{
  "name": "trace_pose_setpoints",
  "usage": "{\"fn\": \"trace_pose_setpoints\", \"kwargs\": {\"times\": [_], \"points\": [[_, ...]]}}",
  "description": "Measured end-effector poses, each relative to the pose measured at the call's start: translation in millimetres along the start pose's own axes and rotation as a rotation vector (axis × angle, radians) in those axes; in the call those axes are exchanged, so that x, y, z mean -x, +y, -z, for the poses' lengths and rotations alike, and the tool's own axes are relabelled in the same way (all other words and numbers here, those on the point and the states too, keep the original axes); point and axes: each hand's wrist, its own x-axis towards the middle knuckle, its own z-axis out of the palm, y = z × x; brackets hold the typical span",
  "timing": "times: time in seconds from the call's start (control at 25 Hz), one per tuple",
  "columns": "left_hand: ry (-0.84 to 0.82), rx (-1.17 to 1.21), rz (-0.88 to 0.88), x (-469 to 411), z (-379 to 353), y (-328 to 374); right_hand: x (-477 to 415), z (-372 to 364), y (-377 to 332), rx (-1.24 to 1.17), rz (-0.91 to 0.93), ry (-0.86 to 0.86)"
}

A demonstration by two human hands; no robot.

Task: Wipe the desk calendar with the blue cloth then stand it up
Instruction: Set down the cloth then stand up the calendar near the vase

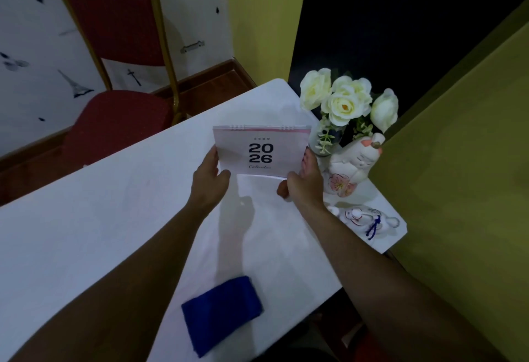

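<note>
Both of our hands are closed on the calendar (pixel 262 151): the left hand (pixel 210 177) pinches its lower left edge, and the right hand (pixel 303 183) grips the lower right corner, fingers curled around the white base flap that sticks out toward us. We hold it upright near the far right part of the white table (pixel 100 218), cover facing us, spiral binding at the top. Whether its bottom edge is touching the tabletop or is just above it, we cannot tell.

The blue cloth (pixel 221 314) lies folded near the table's front edge, well apart from the calendar and untouched by either hand. From this we judge that we are on the standing-up step, with the base still to be spread and set.

Several things could go wrong from here. The base flap looks loose rather than seated, so if we let go too soon the calendar may fold flat or tip forward. Just beside the calendar's right edge stand the vase of white roses (pixel 343 104) and a cat figurine (pixel 353 165), with a small glass figure (pixel 369 221) near our right wrist. A sideways nudge or a wide withdrawal of the right hand could knock any of them. The smooth tabletop may also let the base slide apart.
</note>
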Motion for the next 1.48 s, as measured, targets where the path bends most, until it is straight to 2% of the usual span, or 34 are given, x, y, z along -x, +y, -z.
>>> {"fn": "trace_pose_setpoints", "kwargs": {"times": [0.28,0.72,1.16,1.32,1.48], "points": [[-0.037,-0.009,-0.011,-0.3,-7.6,14.5,7.2,10.1,4.5,-0.064,-0.012,0.041],[-0.079,-0.036,-0.03,-6.0,-18.7,24.1,16.8,27.6,8.1,-0.11,0.001,-0.003],[-0.104,-0.083,-0.031,-11.3,-20.1,19.0,21.7,33.2,4.8,0.007,0.019,-0.006],[-0.113,-0.124,-0.041,-6.9,-16.2,20.4,27.4,31.4,4.8,0.105,0.065,0.047],[-0.11,-0.181,0.031,4.6,-3.6,19.3,35.4,29.3,-2.8,0.173,0.13,0.097]]}}
